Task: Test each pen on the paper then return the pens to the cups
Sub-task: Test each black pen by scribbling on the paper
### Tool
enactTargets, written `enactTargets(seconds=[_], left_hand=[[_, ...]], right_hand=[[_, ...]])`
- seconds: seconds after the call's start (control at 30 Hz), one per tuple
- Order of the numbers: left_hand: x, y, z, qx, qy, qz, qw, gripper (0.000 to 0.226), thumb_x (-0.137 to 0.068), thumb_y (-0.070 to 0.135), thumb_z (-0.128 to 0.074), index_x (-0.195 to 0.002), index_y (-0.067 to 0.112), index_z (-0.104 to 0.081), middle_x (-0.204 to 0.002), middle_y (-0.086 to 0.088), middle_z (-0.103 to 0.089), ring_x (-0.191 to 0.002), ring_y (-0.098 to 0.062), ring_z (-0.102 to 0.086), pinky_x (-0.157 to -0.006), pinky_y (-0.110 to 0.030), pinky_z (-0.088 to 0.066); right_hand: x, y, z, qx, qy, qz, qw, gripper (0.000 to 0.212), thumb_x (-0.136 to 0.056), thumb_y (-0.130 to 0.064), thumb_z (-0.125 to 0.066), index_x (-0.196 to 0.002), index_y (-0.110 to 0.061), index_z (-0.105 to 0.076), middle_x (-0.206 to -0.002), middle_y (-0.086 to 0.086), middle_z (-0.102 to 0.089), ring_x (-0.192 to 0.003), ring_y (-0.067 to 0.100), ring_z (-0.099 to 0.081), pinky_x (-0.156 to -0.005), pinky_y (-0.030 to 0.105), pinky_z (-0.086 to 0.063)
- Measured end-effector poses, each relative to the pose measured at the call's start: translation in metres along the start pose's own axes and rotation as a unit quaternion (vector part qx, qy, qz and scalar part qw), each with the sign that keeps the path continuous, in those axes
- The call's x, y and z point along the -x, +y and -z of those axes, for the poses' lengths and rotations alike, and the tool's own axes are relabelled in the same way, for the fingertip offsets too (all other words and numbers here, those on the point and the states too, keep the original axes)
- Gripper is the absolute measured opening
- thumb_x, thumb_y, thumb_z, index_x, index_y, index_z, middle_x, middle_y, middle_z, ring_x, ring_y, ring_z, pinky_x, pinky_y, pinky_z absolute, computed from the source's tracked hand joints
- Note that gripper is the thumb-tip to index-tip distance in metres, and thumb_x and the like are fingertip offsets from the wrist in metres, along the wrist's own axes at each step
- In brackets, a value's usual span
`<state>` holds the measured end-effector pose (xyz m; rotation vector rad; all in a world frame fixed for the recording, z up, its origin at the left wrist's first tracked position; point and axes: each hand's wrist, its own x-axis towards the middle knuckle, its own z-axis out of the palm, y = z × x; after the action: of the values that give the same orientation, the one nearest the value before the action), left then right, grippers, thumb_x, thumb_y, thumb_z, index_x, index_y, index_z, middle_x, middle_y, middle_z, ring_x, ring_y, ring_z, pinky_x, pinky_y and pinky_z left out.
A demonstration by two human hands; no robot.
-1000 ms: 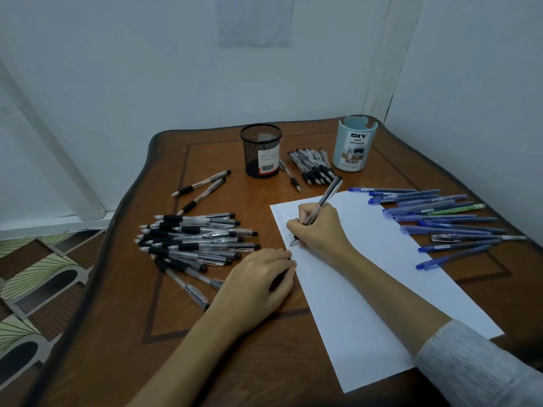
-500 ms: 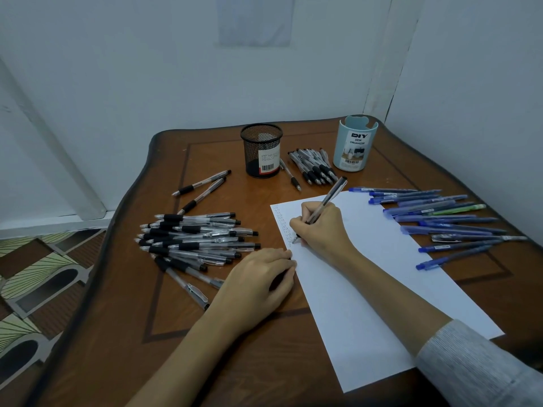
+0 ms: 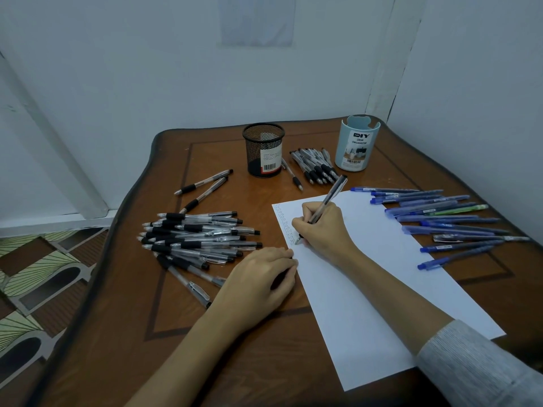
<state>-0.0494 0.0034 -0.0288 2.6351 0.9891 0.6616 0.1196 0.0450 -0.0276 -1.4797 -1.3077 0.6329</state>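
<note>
Right hand (image 3: 320, 227) grips the clear plastic pen (image 3: 333, 192), tip on the white paper sheet (image 3: 382, 274), barrel leaning toward the pale blue round cup (image 3: 357, 148). Left hand (image 3: 261, 280) sits curled, can't tell if it's holding anything

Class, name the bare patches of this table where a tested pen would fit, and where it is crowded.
Bare wood lies front-left on the table, below the black pen pile, and between that pile, the mesh cup and the paper. Crowded: around the blue pens.
</note>
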Motion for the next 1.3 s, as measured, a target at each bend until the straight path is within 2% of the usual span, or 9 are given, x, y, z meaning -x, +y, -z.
enactTargets(seconds=[0.23, 0.4, 0.53, 0.73, 0.83, 0.93, 1.07, 1.2, 1.3], left_hand=[[0.001, -0.001, 0.0, -0.001, -0.001, 0.0, 1.0, 0.04, -0.091, 0.034, -0.041, -0.106, 0.015, -0.072, -0.112, 0.001, -0.069, -0.105, -0.009, -0.062, -0.094, -0.016, -0.038], [0.001, 0.0, 0.001, -0.002, 0.002, -0.001, 1.0, 0.039, -0.091, 0.034, -0.042, -0.105, 0.015, -0.073, -0.111, 0.002, -0.069, -0.105, -0.007, -0.061, -0.094, -0.014, -0.037], [0.001, -0.001, 0.001, -0.003, 0.0, -0.002, 1.0, 0.039, -0.091, 0.035, -0.041, -0.106, 0.016, -0.072, -0.112, 0.003, -0.069, -0.106, -0.007, -0.061, -0.095, -0.012, -0.034], [0.001, -0.001, 0.0, 0.003, 0.006, -0.002, 1.0, 0.038, -0.091, 0.034, -0.042, -0.105, 0.016, -0.072, -0.113, 0.002, -0.068, -0.107, -0.006, -0.058, -0.095, -0.009, -0.032], [0.0, 0.0, 0.0, 0.0, 0.009, -0.014, 1.0, 0.036, -0.092, 0.033, -0.044, -0.106, 0.014, -0.072, -0.116, 0.002, -0.066, -0.111, -0.006, -0.055, -0.099, -0.01, -0.03], [0.0, 0.003, -0.001, -0.009, -0.006, -0.03, 0.999, 0.038, -0.093, 0.039, -0.044, -0.109, 0.017, -0.07, -0.117, 0.005, -0.065, -0.111, -0.004, -0.055, -0.096, -0.014, -0.035], [0.0, 0.003, -0.002, -0.007, -0.015, -0.027, 0.999, 0.043, -0.094, 0.048, -0.04, -0.113, 0.021, -0.067, -0.121, 0.007, -0.063, -0.113, -0.002, -0.053, -0.095, -0.014, -0.032], [0.0, 0.003, -0.002, -0.017, -0.007, -0.033, 0.999, 0.042, -0.094, 0.046, -0.039, -0.111, 0.021, -0.068, -0.119, 0.006, -0.064, -0.112, -0.004, -0.055, -0.094, -0.015, -0.033], [-0.001, 0.0, -0.003, -0.027, 0.015, -0.033, 0.999, 0.039, -0.094, 0.043, -0.041, -0.106, 0.02, -0.07, -0.113, 0.006, -0.066, -0.107, -0.004, -0.057, -0.091, -0.014, -0.036]], right_hand=[[0.0, 0.002, -0.001, 0.021, 0.008, -0.007, 1.0, 0.033, -0.08, 0.004, -0.059, -0.056, -0.008, -0.041, -0.051, 0.008, -0.04, -0.047, 0.014, -0.045, -0.044, 0.015, -0.036], [-0.004, -0.007, 0.009, -0.186, 0.03, -0.165, 0.968, 0.036, -0.093, -0.02, -0.059, -0.06, -0.011, -0.048, -0.051, 0.002, -0.051, -0.038, 0.007, -0.044, -0.035, 0.016, -0.031], [-0.006, -0.007, 0.01, -0.192, 0.003, -0.173, 0.966, 0.034, -0.098, -0.05, -0.039, -0.102, -0.018, -0.05, -0.045, -0.006, -0.045, -0.038, 0.005, -0.037, -0.038, 0.018, -0.029], [-0.003, -0.006, 0.012, -0.189, -0.032, -0.121, 0.974, 0.037, -0.103, -0.035, -0.036, -0.1, -0.016, -0.067, -0.045, -0.003, -0.045, -0.037, 0.005, -0.037, -0.037, 0.017, -0.03], [-0.005, -0.007, 0.012, -0.211, -0.046, -0.136, 0.967, 0.039, -0.104, -0.037, -0.031, -0.111, -0.019, -0.065, -0.042, -0.002, -0.036, -0.035, 0.007, -0.028, -0.036, 0.02, -0.021], [-0.005, -0.007, 0.013, -0.228, -0.045, -0.137, 0.963, 0.04, -0.105, -0.036, -0.027, -0.115, -0.019, -0.062, -0.043, -0.003, -0.039, -0.036, 0.007, -0.03, -0.036, 0.019, -0.023], [-0.005, -0.01, 0.014, -0.19, -0.024, -0.124, 0.974, 0.028, -0.102, -0.032, -0.042, -0.114, -0.021, -0.064, -0.054, 0.003, -0.05, -0.042, 0.003, -0.044, -0.041, 0.011, -0.034], [-0.01, -0.01, 0.017, -0.209, -0.002, -0.145, 0.967, 0.023, -0.096, -0.032, -0.054, -0.112, -0.017, -0.062, -0.05, -0.001, -0.047, -0.043, 0.005, -0.04, -0.048, 0.019, -0.035], [-0.02, -0.007, 0.024, -0.149, -0.019, -0.187, 0.971, 0.022, -0.098, -0.034, -0.049, -0.11, -0.018, -0.058, -0.048, -0.003, -0.046, -0.041, 0.007, -0.038, -0.041, 0.019, -0.032]])
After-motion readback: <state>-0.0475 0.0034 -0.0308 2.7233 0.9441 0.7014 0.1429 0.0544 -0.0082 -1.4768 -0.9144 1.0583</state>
